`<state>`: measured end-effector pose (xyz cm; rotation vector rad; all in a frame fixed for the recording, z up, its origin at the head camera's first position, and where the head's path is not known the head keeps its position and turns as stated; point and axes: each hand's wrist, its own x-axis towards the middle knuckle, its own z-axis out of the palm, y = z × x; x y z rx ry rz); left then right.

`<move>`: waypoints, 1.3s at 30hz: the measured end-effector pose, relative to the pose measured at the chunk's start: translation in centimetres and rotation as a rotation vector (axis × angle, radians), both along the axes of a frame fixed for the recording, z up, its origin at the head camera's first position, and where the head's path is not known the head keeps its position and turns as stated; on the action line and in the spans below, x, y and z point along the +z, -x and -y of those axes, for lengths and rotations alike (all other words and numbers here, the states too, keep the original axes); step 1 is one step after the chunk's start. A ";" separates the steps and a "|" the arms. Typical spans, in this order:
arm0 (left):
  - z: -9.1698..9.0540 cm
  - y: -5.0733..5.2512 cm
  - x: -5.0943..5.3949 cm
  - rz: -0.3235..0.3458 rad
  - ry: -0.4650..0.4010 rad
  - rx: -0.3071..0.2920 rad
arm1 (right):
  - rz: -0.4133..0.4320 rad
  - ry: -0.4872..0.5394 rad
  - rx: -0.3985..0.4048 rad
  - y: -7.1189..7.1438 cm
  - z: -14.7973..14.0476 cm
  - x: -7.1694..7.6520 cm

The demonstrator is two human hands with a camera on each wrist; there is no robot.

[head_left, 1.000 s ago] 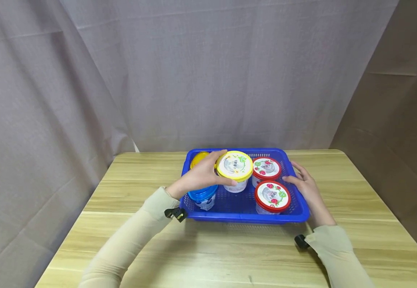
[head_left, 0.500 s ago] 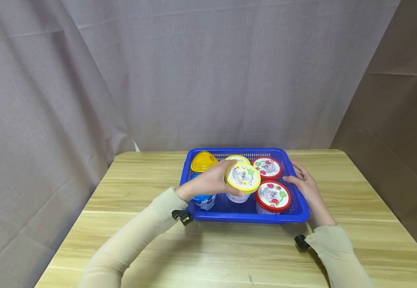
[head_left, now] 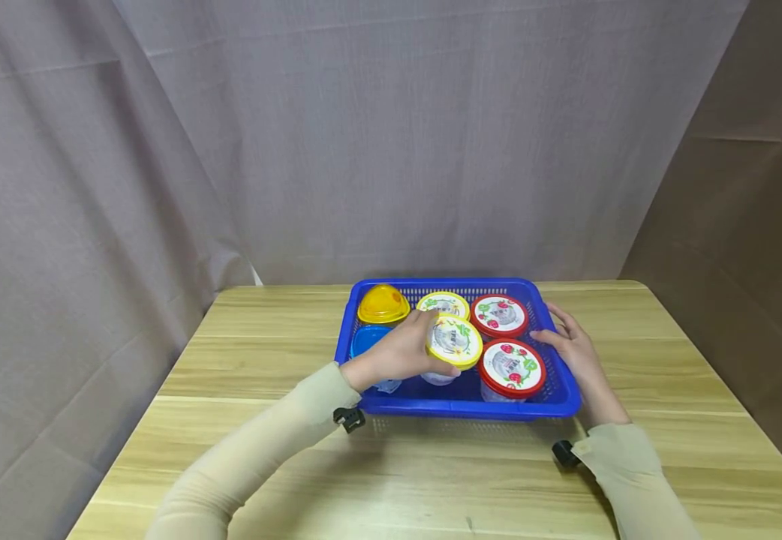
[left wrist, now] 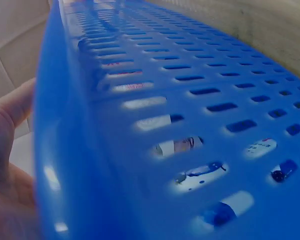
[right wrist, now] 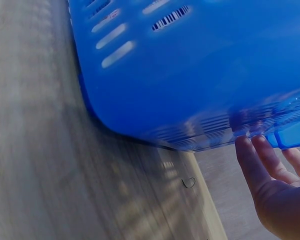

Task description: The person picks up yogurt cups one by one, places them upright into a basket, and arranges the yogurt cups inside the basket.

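In the head view my left hand [head_left: 401, 349] holds a white tub with a yellow lid [head_left: 454, 340] by its side, low in a blue plastic basket [head_left: 458, 409]. Behind it stands another yellow-lidded tub [head_left: 443, 303]. Two red-lidded tubs, a rear one [head_left: 499, 314] and a front one [head_left: 512, 367], stand on the right. My right hand [head_left: 576, 352] grips the basket's right rim, thumb over the edge and fingers outside. The right wrist view shows its fingertips against the wall. The left wrist view shows part of my left hand [left wrist: 10, 165] beyond the rim.
At the basket's left side sit a container with an orange-yellow lid [head_left: 383, 304] and a blue-lidded one [head_left: 368, 339], partly behind my left hand. The basket rests on a wood-grain table [head_left: 431, 480]. A grey curtain [head_left: 391, 150] hangs behind.
My left hand has brought the yellow-lidded tub toward me and slightly right, then lower. The yellow-lidded tub behind and the orange-yellow lid show more fully. My right hand stays put.
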<state>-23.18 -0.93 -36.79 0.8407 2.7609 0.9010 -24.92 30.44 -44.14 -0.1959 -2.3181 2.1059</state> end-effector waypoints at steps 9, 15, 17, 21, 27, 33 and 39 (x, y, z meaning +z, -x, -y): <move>-0.9 -0.7 -0.1 -0.006 0.094 0.082 | 0.000 -0.018 0.007 -0.1 0.1 0.1; -1.1 -1.1 -0.2 0.004 0.139 0.106 | 0.017 -0.002 0.016 -0.4 0.5 0.7; -1.3 -1.2 -0.2 0.000 0.161 0.115 | 0.022 0.001 0.016 -0.3 0.4 0.5; -1.5 -1.3 -0.2 -0.011 0.209 0.117 | 0.029 0.000 0.020 0.0 0.3 0.2; -1.5 -1.3 0.0 -0.020 0.266 0.092 | 0.035 -0.005 0.021 0.0 0.3 0.2; -1.3 -1.4 0.3 -0.019 0.299 0.041 | 0.035 -0.018 0.018 0.0 0.4 0.4; -1.3 -1.5 0.5 0.003 0.345 0.012 | 0.020 -0.019 0.023 -0.1 0.4 0.4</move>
